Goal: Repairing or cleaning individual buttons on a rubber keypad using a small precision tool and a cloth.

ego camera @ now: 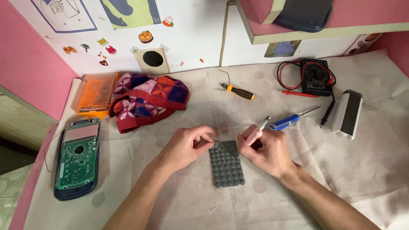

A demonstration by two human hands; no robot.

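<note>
A grey rubber keypad mat [226, 165] studded with round bumps lies flat on the white cloth in front of me. My left hand [186, 147] pinches its top left corner with fingertips curled. My right hand [267, 151] grips a pink pen-shaped tool [254, 133], holding it like a pen with its tip down at the mat's right edge. To the far left lies an opened calculator body [77, 157], its green circuit board facing up inside a dark blue shell.
A blue-handled screwdriver [286, 122] lies just behind my right hand. Further back are a yellow-and-black screwdriver [240, 92], a black multimeter [316, 76] with red leads, a white-and-black brush [348, 114], a patterned red towel [147, 99] and an orange bit case [94, 92].
</note>
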